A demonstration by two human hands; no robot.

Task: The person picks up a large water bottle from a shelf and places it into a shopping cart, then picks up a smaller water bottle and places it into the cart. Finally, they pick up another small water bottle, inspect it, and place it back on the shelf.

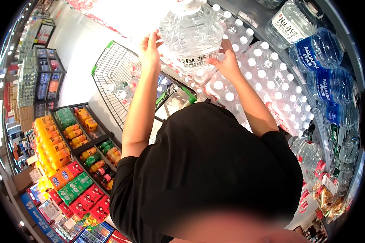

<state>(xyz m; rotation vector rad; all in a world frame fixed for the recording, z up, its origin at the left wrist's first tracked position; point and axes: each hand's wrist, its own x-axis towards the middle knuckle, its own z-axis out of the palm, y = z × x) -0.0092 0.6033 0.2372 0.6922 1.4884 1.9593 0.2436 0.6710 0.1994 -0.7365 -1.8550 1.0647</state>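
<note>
A large clear water jug [192,34] with a black-lettered label is held up at the top middle of the view. My left hand [151,46] is at its left side, fingers curled with the tips near the plastic. On the other side, my right hand [226,60] grips the lower edge of the jug, thumb by the label. Packs of white-capped water bottles [261,75] lie below and to the right of it. Left of my left forearm is a wire shopping cart [109,77] with green corners, holding several clear bottles [121,90].
Shelves on the right hold large blue-labelled bottles [326,84] and more clear jugs [292,24]. At the lower left stands a display of orange drinks [50,139] with red and green packs [78,187]. Pale floor [75,52] lies left of the cart.
</note>
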